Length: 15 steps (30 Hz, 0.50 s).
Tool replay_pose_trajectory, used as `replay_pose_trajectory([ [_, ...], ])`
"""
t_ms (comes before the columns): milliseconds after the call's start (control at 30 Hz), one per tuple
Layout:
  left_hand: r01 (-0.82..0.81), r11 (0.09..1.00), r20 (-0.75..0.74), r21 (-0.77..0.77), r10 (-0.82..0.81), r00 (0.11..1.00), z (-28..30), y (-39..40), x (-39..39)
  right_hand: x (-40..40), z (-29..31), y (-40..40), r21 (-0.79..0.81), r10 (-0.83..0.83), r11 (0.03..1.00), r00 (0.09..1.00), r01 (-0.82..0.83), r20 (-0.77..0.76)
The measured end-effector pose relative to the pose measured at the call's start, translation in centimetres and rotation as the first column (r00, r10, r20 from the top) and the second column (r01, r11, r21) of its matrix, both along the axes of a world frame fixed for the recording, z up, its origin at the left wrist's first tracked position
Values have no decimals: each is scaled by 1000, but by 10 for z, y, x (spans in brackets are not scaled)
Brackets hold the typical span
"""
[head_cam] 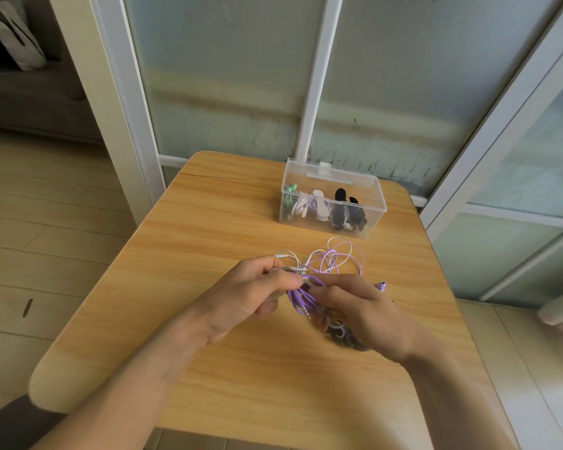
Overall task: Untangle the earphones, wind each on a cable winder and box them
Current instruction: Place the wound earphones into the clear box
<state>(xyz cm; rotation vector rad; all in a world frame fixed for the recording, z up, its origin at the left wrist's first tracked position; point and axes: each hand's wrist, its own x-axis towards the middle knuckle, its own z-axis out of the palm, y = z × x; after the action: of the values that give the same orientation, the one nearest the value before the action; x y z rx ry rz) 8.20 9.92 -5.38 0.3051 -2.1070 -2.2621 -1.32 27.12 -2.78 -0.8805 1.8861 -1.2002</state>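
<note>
A tangle of purple and white earphone cables [330, 259] lies in the middle of the wooden table [208, 241], partly lifted between my hands. My left hand [257, 293] pinches the white cable near its inline piece. My right hand [358, 306] pinches the purple strands, and a dark and white cable winder [337, 331] shows blurred under its palm. A purple earbud [381, 285] rests on the table just right of my fingers. At the back stands the clear plastic box [371, 196], lid open, holding wound earphones on green, white and black winders.
The table is small with rounded corners; its far edge meets a frosted glass partition with white frames. Light wooden floor lies to the left and a white-framed door to the right.
</note>
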Motion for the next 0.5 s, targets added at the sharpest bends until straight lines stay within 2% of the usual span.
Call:
replay_pose_trajectory([
  [100, 11, 1000, 9, 14, -11, 1000, 2, -1, 1, 0, -2, 0, -58, 42, 997, 999, -42, -5],
  [167, 18, 999, 5, 27, -19, 1000, 4, -2, 2, 0, -8, -3, -99, -4, 995, 1000, 5, 8],
  [300, 7, 998, -35, 56, -5, 999, 3, -2, 1, -2, -16, -9, -178, -61, 980, 989, 84, 135],
  [400, -74, 991, -92, 111, 84, 992, 2, 4, -1, 2, -18, -15, -216, -105, 960, 946, 177, 308],
  [500, -211, 965, -115, 157, 230, 966, -3, 11, -7, 8, -24, -21, -230, -123, 947, 914, 225, 388],
])
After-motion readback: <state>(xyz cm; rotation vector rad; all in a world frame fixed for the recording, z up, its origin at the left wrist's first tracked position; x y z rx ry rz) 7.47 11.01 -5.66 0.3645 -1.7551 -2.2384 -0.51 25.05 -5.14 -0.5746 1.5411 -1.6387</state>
